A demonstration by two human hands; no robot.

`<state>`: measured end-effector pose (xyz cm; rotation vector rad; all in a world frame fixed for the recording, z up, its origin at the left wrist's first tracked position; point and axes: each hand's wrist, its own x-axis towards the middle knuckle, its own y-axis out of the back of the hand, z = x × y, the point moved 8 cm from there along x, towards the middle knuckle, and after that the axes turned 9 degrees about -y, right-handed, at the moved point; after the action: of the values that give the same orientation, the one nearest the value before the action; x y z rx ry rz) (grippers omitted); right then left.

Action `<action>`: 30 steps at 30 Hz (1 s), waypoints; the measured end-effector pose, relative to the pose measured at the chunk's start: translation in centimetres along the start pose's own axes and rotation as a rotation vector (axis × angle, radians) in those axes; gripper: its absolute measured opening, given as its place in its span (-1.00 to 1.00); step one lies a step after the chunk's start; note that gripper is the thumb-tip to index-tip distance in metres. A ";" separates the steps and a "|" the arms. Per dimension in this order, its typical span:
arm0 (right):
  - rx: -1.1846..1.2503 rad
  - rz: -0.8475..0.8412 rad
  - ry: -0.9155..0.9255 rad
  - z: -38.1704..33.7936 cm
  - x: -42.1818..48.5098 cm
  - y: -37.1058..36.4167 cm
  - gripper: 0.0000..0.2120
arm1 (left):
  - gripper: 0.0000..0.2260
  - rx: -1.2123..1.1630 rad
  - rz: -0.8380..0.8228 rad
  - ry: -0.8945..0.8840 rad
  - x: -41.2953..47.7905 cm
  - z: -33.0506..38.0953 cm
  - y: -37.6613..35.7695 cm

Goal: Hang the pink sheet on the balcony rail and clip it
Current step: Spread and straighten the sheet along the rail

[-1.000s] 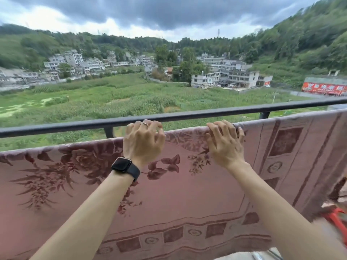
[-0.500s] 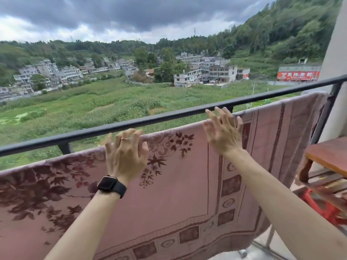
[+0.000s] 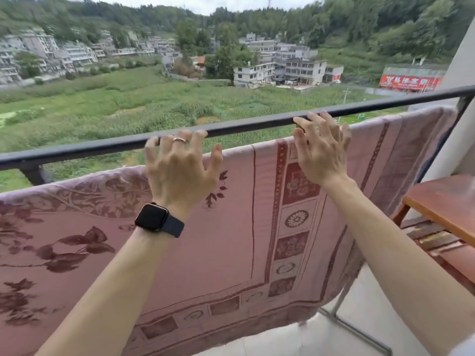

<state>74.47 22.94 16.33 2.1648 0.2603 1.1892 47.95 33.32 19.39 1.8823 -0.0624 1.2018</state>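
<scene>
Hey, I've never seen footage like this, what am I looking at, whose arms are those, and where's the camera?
The camera sits on a person's head, looking forward and down, so the two bare arms are their own. The left hand, with a black watch on its wrist, and the right hand are spread open at the top edge of a pink sheet. It hangs over a lower bar, below the dark balcony rail. Neither hand grips anything. No clip shows. A wooden table stands at right.

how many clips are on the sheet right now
0. No clip shows anywhere along the top edge of the pink sheet, nor in the left hand or right hand. One could be hidden behind the hands or past the frame's left edge.
</scene>
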 end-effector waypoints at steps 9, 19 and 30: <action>-0.125 -0.086 -0.019 11.3 4.3 1.8 -0.32 | -0.55 0.050 -0.077 -0.113 1.7 6.5 -3.7; 0.133 -0.130 0.136 14.4 2.5 3.4 -0.57 | -0.63 -0.126 -0.148 -0.109 8.6 22.9 -5.3; 0.634 -0.229 -0.866 45.0 0.1 1.8 -0.42 | -0.67 -0.259 -0.335 -0.282 17.1 42.5 -10.8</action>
<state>110.82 1.65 0.44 2.8591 0.5215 -0.0533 92.20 17.29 19.13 1.7366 -0.0505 0.6645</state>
